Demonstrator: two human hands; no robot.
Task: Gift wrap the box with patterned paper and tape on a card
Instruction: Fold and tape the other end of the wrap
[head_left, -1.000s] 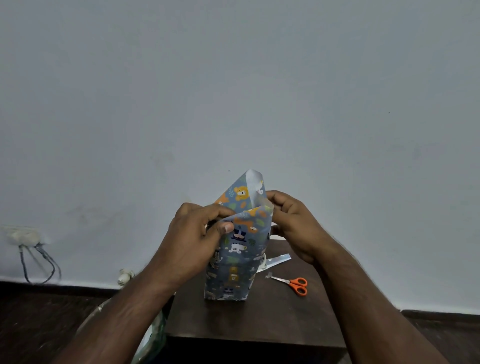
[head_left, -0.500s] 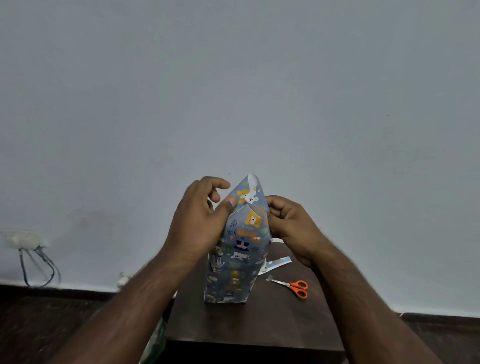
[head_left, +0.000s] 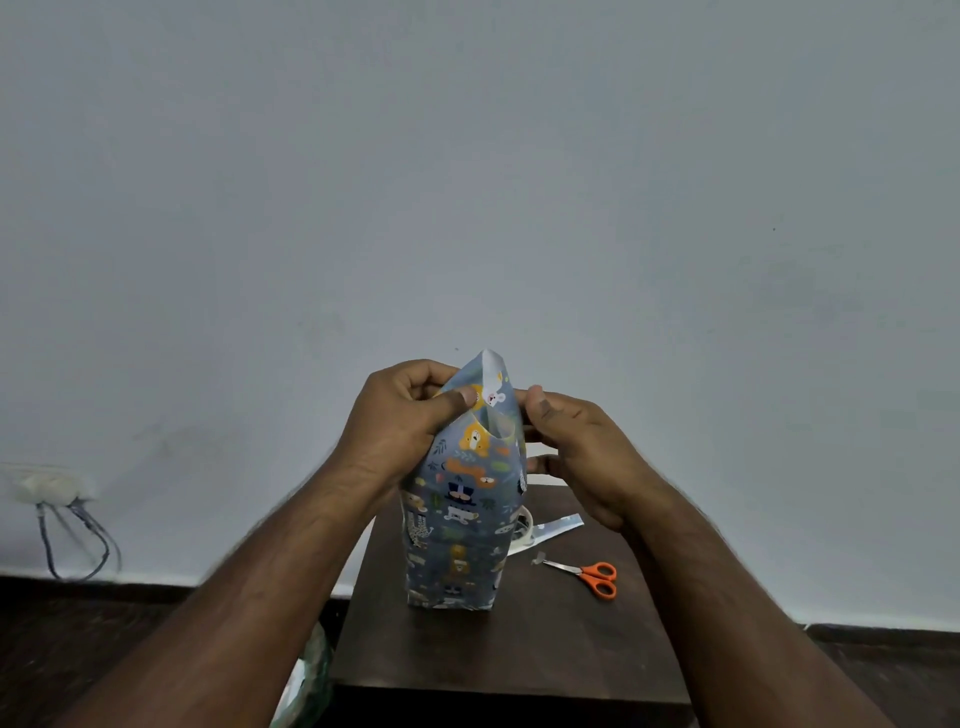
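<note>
A box wrapped in blue animal-patterned paper (head_left: 460, 525) stands upright on a small dark table (head_left: 519, 660). Its top end is open, with the paper rising to a point and the white inner side showing. My left hand (head_left: 400, 421) pinches the paper's upper left edge between thumb and curled fingers. My right hand (head_left: 576, 452) holds the paper's right side, fingers curled against it near the top. The box itself is hidden under the paper.
Orange-handled scissors (head_left: 595, 578) lie on the table right of the box. A tape roll (head_left: 522, 530) and a strip of cut paper (head_left: 558, 526) lie behind it. A wall socket with cables (head_left: 57, 493) is at far left. A bag (head_left: 311, 675) sits beside the table.
My left hand has slid up from the front of the paper to its upper left edge. The top flap has been pressed narrower, and my right hand shifted slightly along the right side.
</note>
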